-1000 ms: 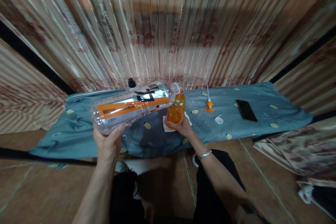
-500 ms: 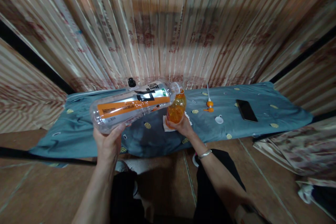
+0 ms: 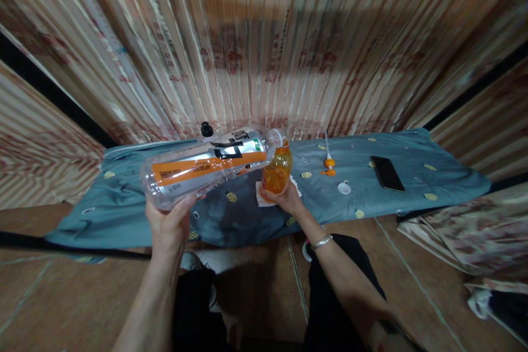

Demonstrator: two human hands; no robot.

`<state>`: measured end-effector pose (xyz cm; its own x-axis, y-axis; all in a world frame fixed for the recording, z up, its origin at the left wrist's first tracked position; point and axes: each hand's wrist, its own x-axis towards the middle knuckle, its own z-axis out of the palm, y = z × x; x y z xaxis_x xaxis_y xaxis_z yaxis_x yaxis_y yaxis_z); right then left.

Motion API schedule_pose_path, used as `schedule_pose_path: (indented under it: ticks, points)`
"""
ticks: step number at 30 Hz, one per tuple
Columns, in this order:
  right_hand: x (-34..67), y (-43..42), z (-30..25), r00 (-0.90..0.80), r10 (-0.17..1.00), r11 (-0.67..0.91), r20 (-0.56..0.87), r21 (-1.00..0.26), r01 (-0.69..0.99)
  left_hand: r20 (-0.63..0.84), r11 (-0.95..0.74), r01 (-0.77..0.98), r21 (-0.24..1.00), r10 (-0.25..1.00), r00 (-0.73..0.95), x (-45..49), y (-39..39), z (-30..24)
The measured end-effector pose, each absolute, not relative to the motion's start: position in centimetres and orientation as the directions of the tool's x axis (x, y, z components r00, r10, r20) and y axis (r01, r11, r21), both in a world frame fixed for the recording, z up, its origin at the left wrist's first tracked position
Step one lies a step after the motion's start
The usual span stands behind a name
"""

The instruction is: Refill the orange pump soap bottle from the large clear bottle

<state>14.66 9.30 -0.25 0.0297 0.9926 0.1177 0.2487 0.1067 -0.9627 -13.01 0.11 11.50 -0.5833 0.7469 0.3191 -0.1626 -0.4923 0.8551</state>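
My left hand is closed round the lower part of a large clear plastic bottle with an orange and silver label. The bottle lies tipped almost flat, its mouth at the rim of a smaller orange see-through bottle. That small bottle is gripped near its base by my right hand and stands over a white tissue. Whether liquid is running between the two mouths I cannot make out. To the right lies an orange pump top with a clear tube.
A blue-green patterned cloth covers the narrow surface. A black phone lies on its right part. Behind the large bottle shows a black cap. A striped curtain hangs along the back, and dark poles frame both sides.
The large bottle and my left hand have shifted very slightly left. The small bottle and my right hand stay in place.
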Motion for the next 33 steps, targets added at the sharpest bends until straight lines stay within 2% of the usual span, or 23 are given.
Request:
schedule_pose_path:
  ticks: [8, 33]
  points:
    - [14.6, 9.5, -0.6, 0.010, 0.991, 0.131, 0.137, -0.968, 0.213, 0.306, -0.490, -0.182, 0.853, 0.751, -0.585, -13.0, 0.1, 11.8]
    - [14.4, 9.1, 0.7, 0.002, 0.991, 0.130, 0.135, -0.957, 0.258, 0.311, -0.461, -0.136, 0.877, 0.760, -0.571, -13.0, -0.1, 11.6]
